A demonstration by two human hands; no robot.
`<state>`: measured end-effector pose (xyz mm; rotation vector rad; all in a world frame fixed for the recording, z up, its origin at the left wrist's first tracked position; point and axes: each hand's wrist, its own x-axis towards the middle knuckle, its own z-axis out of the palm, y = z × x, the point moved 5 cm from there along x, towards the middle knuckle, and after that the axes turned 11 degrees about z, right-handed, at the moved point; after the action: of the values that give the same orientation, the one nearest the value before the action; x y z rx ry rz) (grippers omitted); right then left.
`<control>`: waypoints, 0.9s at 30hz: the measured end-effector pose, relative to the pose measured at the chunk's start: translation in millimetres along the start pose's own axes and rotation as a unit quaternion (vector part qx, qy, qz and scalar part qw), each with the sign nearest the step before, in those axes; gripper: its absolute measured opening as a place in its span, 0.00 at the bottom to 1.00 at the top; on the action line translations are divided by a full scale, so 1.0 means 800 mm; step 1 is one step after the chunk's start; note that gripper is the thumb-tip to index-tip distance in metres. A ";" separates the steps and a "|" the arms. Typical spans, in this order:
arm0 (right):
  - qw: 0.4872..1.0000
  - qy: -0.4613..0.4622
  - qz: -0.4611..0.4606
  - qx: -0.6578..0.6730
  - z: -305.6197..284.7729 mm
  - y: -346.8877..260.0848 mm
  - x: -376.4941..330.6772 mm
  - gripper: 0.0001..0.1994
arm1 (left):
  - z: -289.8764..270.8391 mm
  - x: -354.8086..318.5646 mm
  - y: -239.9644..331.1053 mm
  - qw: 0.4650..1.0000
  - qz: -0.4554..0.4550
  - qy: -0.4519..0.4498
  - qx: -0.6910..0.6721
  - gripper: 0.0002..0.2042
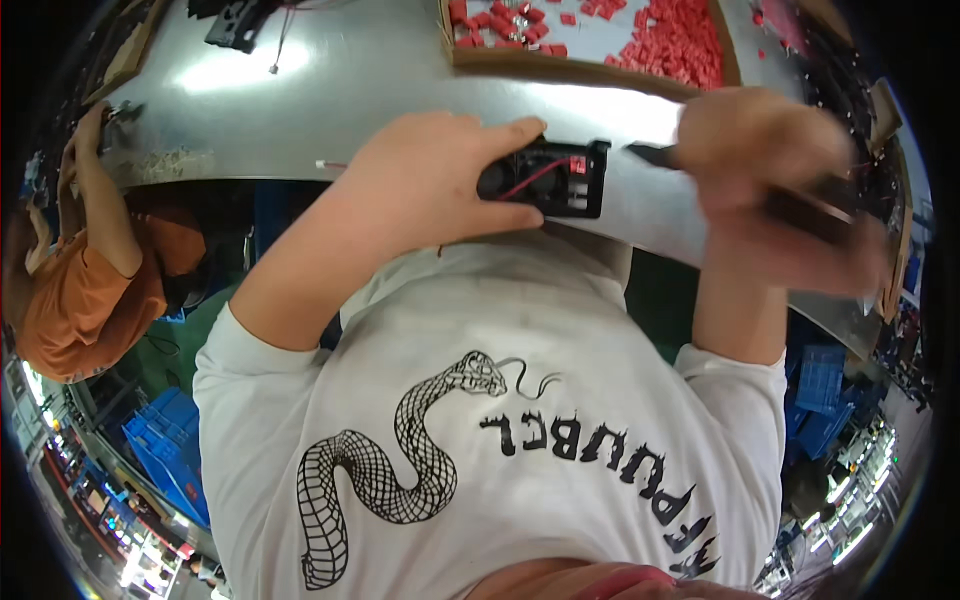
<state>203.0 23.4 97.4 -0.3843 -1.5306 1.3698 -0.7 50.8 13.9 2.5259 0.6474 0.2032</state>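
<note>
Black casing [551,178] by near edge of surface [385,55], 1 o'clock; left hand [430,180] at its 9 o'clock, pinching opposite sides; right hand [770,145] at its 3 o'clock, blurred, cannot tell grip; red square [578,165], red wire [533,181] seemingly placed; remaining work unclear; loose red pieces [672,45] beyond.

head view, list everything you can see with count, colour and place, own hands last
table: one, grey metal, across the upper part
housing: one, black, at the table's near edge
wire: at least one, red, across the housing
connector: one, white, left of the housing
tray: one, brown rim, top centre
small pieces: many, red, mostly in the tray
loose parts: several, black, top left
crates: several, blue, lower left and right
co-worker: one, orange top, far left
pointed item: one, dark, right of the housing
shirt: one, white, lower centre
left hand: one, bare, holding the housing
right hand: one, bare, blurred, around the pointed item
</note>
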 end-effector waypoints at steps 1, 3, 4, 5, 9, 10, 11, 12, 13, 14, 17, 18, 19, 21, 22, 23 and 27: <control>0.997 -0.039 -0.065 0.026 0.006 -0.026 0.003 0.36 | -0.001 -0.001 0.006 1.000 0.013 0.010 -0.006 0.33; 1.000 0.003 0.004 0.030 0.012 0.006 -0.010 0.37 | -0.002 -0.002 0.005 1.000 0.008 0.006 -0.003 0.33; 0.996 0.043 0.074 0.038 0.014 0.034 -0.021 0.37 | -0.001 -0.004 0.005 1.000 -0.001 0.003 -0.001 0.33; 0.986 0.085 0.141 0.038 0.008 0.055 -0.026 0.37 | -0.002 0.000 0.003 1.000 0.001 0.006 0.003 0.33; 0.998 0.041 0.026 -0.038 -0.003 0.025 -0.007 0.34 | 0.001 -0.003 0.001 1.000 -0.023 -0.014 0.003 0.33; 0.999 0.031 0.009 -0.013 -0.003 0.008 -0.009 0.35 | -0.001 -0.008 0.002 1.000 -0.029 0.005 0.001 0.33; 0.997 0.058 0.040 0.026 0.000 -0.015 -0.017 0.36 | 0.000 -0.006 0.002 1.000 -0.024 0.004 -0.002 0.33; 0.995 0.094 0.025 0.036 0.001 -0.019 -0.022 0.37 | 0.001 -0.005 0.002 1.000 -0.016 0.006 -0.006 0.34; 0.990 0.131 0.011 0.045 0.002 -0.018 -0.029 0.38 | 0.001 -0.004 0.003 1.000 -0.007 0.007 -0.010 0.34; 0.979 0.195 0.031 0.054 -0.001 -0.005 -0.040 0.38 | 0.000 0.003 0.004 1.000 0.000 0.006 -0.008 0.34; 0.965 0.224 0.038 0.130 -0.004 0.043 -0.052 0.40 | 0.005 -0.005 0.004 0.998 -0.051 -0.020 -0.017 0.34; 0.962 0.226 0.015 0.151 -0.005 0.046 -0.056 0.42 | 0.004 -0.006 0.006 0.999 -0.045 -0.009 -0.012 0.34; 0.958 0.228 -0.009 0.172 -0.005 0.047 -0.060 0.45 | 0.003 -0.007 0.007 0.999 -0.038 0.002 -0.008 0.34; 0.955 0.242 -0.010 0.172 0.001 0.049 -0.061 0.44 | 0.004 -0.007 0.006 0.999 -0.035 0.003 -0.010 0.34; 0.952 0.252 -0.012 0.172 0.002 0.049 -0.062 0.44 | 0.004 -0.006 0.006 0.999 -0.034 0.007 -0.011 0.34; 0.952 0.252 -0.012 0.172 0.002 0.050 -0.062 0.44 | 0.004 -0.006 0.006 0.999 -0.035 0.006 -0.011 0.34; 0.956 0.246 -0.011 0.161 0.002 0.055 -0.060 0.43 | 0.002 -0.005 0.006 0.999 -0.038 -0.001 -0.011 0.34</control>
<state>207.2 -1.1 36.8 -0.4588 -0.8858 1.3517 -1.6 44.3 15.0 2.4752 0.7355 0.1802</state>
